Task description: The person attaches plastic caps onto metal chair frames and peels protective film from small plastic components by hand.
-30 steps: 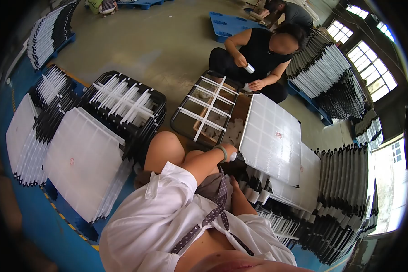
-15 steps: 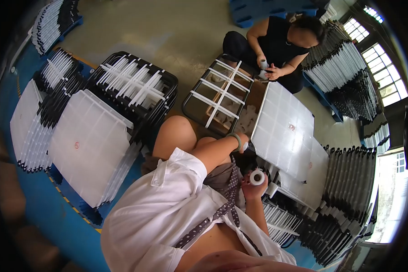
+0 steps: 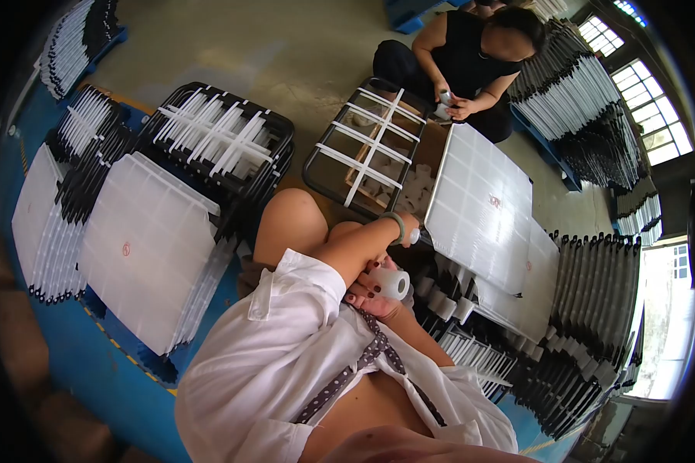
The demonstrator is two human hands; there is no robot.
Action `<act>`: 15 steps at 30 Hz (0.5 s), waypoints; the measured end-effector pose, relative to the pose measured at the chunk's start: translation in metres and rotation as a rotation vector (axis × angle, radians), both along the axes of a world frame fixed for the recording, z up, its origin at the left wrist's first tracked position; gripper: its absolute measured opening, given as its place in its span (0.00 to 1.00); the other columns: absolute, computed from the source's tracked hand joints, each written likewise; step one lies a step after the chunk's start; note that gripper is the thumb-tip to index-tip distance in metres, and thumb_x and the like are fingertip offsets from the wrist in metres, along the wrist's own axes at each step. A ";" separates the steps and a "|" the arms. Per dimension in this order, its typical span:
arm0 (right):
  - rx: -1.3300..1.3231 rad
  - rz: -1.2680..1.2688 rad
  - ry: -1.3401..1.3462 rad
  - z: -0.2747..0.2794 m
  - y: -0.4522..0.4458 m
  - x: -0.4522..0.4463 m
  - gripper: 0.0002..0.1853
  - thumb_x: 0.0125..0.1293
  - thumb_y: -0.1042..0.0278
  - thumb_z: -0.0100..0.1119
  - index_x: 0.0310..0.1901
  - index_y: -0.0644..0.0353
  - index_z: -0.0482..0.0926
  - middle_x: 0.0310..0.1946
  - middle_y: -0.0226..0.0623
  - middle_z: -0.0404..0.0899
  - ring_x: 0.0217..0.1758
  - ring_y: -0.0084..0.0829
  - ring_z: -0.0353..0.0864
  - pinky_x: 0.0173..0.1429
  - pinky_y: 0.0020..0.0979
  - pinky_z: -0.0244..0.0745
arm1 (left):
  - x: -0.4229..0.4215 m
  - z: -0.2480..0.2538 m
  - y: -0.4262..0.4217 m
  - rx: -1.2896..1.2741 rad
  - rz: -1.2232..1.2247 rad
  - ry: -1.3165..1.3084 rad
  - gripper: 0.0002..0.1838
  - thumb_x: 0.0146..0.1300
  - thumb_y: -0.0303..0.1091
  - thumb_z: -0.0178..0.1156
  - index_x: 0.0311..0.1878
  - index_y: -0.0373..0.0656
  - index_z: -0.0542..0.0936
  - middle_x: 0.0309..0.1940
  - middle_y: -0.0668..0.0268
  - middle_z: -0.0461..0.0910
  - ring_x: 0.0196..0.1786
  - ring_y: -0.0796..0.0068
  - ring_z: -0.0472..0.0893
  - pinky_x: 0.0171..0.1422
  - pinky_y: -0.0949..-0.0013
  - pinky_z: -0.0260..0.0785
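Observation:
My right hand (image 3: 374, 299) is closed around a white roll (image 3: 393, 284) with a hole in its end, held near my lap. Farther forward is my left hand (image 3: 406, 230), with a band on its wrist. Its fingers are curled by the corner of the black frame, and a small pale end shows at them; what it belongs to is hidden. This black frame with white crossed slats (image 3: 376, 144) lies over a cardboard box (image 3: 438, 147) holding many small white pieces (image 3: 414, 185). Right of my left hand are translucent white panels (image 3: 482, 204), stacked flat.
Across from me a co-worker (image 3: 471, 65) squats, holding a white roll-like piece (image 3: 444, 108). Stacked slatted frames (image 3: 216, 135) and upright white panels (image 3: 143, 247) stand left. More black-edged stacks (image 3: 594, 301) fill the right side. The floor is blue (image 3: 108, 393) with a yellow line.
My right hand has moved left and inward with the white roll, toward my left forearm. My left hand has shifted slightly up and left in view. The view itself has shifted a little.

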State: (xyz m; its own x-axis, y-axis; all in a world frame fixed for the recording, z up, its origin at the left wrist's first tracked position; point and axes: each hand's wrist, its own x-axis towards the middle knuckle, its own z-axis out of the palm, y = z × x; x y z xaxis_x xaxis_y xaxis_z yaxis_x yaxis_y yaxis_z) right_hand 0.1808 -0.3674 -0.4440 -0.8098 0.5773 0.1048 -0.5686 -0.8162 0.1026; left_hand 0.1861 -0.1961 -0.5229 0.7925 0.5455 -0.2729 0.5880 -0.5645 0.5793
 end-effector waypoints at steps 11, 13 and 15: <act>0.062 -0.044 -0.033 -0.001 -0.006 0.001 0.24 0.68 0.44 0.34 0.48 0.51 0.76 0.26 0.40 0.72 0.35 0.38 0.70 0.60 0.47 0.61 | -0.004 0.010 -0.002 0.008 0.015 -0.027 0.25 0.34 0.42 0.73 0.40 0.47 0.80 0.38 0.58 0.81 0.45 0.58 0.79 0.50 0.61 0.70; 0.055 -0.034 -0.018 0.002 -0.005 -0.001 0.24 0.68 0.44 0.35 0.48 0.51 0.76 0.27 0.40 0.72 0.35 0.39 0.70 0.60 0.47 0.61 | -0.003 0.008 -0.001 0.002 0.010 -0.032 0.25 0.34 0.42 0.73 0.39 0.46 0.80 0.38 0.58 0.81 0.45 0.58 0.79 0.50 0.61 0.70; 0.040 -0.026 -0.016 0.002 -0.006 -0.002 0.24 0.68 0.44 0.35 0.48 0.51 0.76 0.27 0.40 0.72 0.35 0.38 0.70 0.60 0.48 0.62 | -0.006 0.006 -0.002 0.014 0.030 -0.071 0.24 0.35 0.42 0.72 0.39 0.46 0.80 0.38 0.58 0.81 0.44 0.57 0.79 0.50 0.61 0.71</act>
